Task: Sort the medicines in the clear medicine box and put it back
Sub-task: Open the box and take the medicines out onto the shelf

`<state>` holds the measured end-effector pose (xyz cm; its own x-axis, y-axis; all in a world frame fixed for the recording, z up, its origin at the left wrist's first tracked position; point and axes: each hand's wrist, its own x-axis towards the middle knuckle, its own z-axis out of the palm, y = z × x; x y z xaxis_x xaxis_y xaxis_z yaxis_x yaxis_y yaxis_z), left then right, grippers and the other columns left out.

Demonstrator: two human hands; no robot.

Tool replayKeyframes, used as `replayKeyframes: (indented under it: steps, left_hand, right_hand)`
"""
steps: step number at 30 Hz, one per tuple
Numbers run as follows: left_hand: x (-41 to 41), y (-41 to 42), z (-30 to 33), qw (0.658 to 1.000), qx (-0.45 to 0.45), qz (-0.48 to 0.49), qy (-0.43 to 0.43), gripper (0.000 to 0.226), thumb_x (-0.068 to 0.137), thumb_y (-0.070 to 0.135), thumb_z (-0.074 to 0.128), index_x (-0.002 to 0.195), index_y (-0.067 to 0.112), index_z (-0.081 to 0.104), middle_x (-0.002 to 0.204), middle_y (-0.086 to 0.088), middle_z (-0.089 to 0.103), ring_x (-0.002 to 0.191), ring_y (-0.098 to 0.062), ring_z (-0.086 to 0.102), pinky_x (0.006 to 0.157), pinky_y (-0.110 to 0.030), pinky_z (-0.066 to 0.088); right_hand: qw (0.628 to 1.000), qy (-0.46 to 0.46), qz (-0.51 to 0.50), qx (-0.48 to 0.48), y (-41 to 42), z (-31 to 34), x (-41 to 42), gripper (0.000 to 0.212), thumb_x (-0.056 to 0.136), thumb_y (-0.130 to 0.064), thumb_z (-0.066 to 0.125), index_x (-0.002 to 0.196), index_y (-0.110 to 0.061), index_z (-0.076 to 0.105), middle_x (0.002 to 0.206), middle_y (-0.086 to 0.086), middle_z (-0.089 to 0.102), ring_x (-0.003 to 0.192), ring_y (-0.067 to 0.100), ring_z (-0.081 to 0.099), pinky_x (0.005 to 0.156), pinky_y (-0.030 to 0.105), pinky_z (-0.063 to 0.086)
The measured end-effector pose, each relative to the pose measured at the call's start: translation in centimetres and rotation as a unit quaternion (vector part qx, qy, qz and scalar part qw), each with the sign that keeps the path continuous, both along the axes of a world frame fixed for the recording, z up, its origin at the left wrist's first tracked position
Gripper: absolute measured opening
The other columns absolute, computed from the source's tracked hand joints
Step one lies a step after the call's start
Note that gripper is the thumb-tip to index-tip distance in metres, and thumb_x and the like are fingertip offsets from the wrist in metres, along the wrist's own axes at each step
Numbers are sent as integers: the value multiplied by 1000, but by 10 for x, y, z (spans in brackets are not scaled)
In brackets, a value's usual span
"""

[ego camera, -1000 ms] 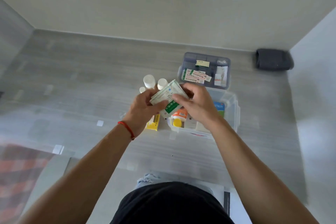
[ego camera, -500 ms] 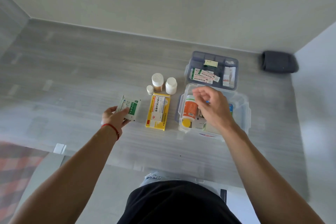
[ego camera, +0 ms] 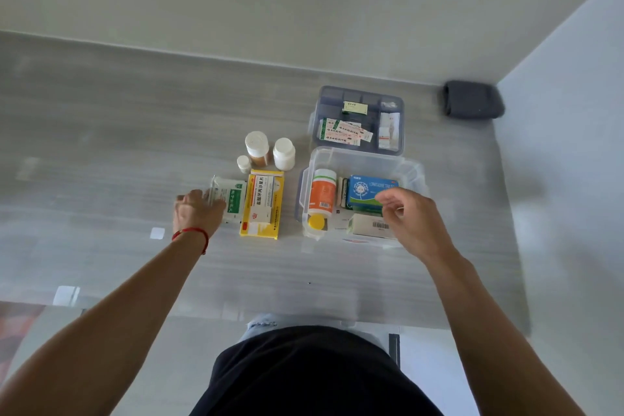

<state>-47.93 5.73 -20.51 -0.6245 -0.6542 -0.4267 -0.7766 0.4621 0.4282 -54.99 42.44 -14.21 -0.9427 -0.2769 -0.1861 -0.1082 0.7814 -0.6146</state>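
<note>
Left hand rests on the green-and-white sachets on the table, fingers loosely on them. Yellow medicine box lies just right of that hand. Right hand hovers relaxed, holding nothing, over the clear medicine box; orange bottle lies inside, left of it.

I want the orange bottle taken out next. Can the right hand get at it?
Probably yes: the right hand hovers open over the lidless clear box, and the orange bottle lies uncovered at its left side.
</note>
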Motion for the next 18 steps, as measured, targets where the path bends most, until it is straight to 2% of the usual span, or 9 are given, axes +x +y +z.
replayKeyframes:
  steps: [2,3,4,6,9,11,13,15,18]
  left_hand:
    - [0,10,9,999,-34,-30,2,50,84,22,63,132,9,55,125,-21,54,120,-37,46,98,-44,42]
    - [0,18,17,997,-54,-45,42,53,82,17,63,134,11,54,127,-20,51,120,-37,43,99,-44,40]
    - [0,28,25,989,-72,-70,109,51,80,11,63,130,11,57,125,-19,53,118,-37,45,98,-43,39]
    - [-1,55,44,948,-98,-152,263,42,74,-2,62,115,5,66,115,-17,61,108,-36,53,93,-41,43]
    - [-5,108,71,886,-71,-260,377,30,71,-9,61,96,6,70,100,-9,67,91,-20,57,81,-27,46]
    - [-10,142,78,862,-46,-330,383,26,73,-9,60,90,8,69,95,-5,69,90,-17,59,82,-23,47]
    - [-15,167,76,855,-19,-378,354,22,76,-8,59,89,6,69,94,-6,69,94,-21,63,82,-31,53]
    - [-17,179,67,862,-1,-397,314,18,79,-6,58,88,5,69,96,-6,68,96,-23,62,80,-39,55]
    - [-13,184,56,880,12,-391,267,19,80,-3,59,93,8,69,102,-6,69,99,-24,63,83,-42,55]
  right_hand:
    - [999,-25,35,15,1,-2,-1,29,92,-1,66,117,-12,74,111,0,75,99,12,69,94,23,53]
    - [998,-34,50,23,2,-3,-1,30,91,-2,68,118,-12,73,113,0,75,100,12,68,93,23,52]
    - [997,-42,61,29,3,-5,-2,31,90,-4,70,119,-13,73,114,-1,75,101,12,68,92,23,51]
    - [995,-61,75,35,4,-9,-6,31,88,-8,74,119,-15,73,115,-2,74,104,13,69,92,24,52]
    - [982,-125,112,83,4,-17,-18,41,85,-18,82,124,-20,68,119,-4,70,109,15,67,94,29,53]
    - [963,-161,155,148,1,-23,-28,50,85,-26,82,130,-23,61,120,-4,64,109,18,64,93,31,51]
    - [945,-155,205,202,-5,-29,-36,46,88,-30,79,129,-24,59,119,-1,65,99,21,63,83,33,49]
    - [932,-139,242,231,-7,-32,-43,40,89,-34,76,124,-23,61,113,3,67,90,21,61,76,33,47]
    - [913,-123,294,253,-4,-30,-45,36,94,-38,68,121,-18,55,111,5,64,91,23,63,81,38,55]
